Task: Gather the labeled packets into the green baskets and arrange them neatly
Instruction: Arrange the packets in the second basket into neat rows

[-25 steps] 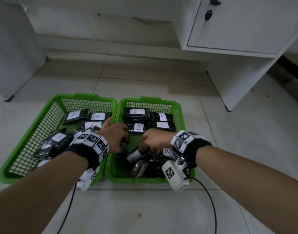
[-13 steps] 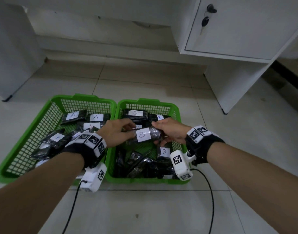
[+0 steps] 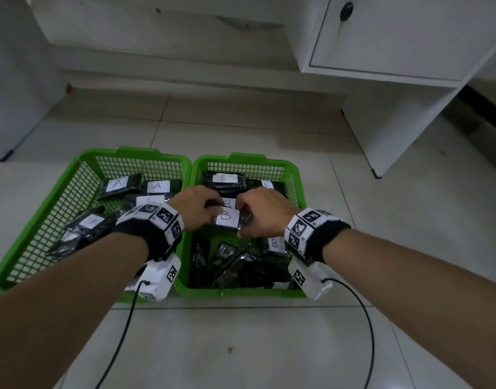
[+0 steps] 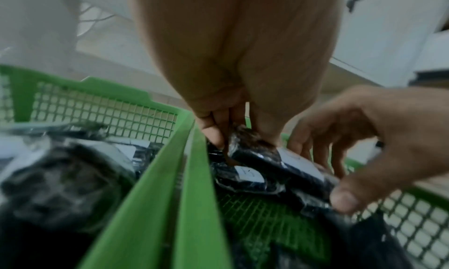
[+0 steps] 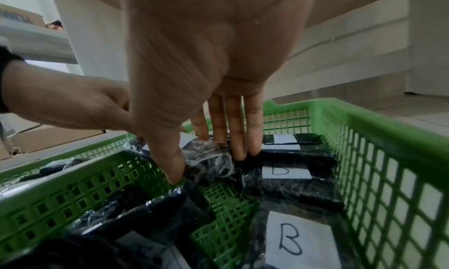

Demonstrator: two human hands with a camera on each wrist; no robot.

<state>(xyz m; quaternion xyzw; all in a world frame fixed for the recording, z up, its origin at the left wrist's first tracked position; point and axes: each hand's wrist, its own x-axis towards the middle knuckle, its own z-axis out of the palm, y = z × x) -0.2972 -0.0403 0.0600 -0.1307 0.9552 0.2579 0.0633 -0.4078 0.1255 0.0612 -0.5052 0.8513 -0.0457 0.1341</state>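
Two green baskets stand side by side on the floor. The left basket (image 3: 134,154) holds black packets labelled A (image 3: 157,186). The right basket (image 3: 245,158) holds packets labelled B. Both hands hold one black packet with a white B label (image 3: 227,218) in the middle of the right basket, just in front of the back row of B packets (image 3: 224,178). My left hand (image 3: 213,209) pinches its left end (image 4: 243,138). My right hand (image 3: 245,217) grips its right end (image 5: 209,163), thumb on the near side and fingers over the far side.
A loose heap of packets (image 3: 235,265) fills the near part of the right basket, one B label (image 3: 274,244) showing. A white cabinet (image 3: 395,37) with its side panel (image 3: 387,130) stands at the back right, a grey unit (image 3: 14,80) at the left. Wrist-camera cables (image 3: 367,332) trail over the tiles.
The hands lifted a B packet out of the near heap and carried it away from me. It is now lower, close against the back rows of B packets.
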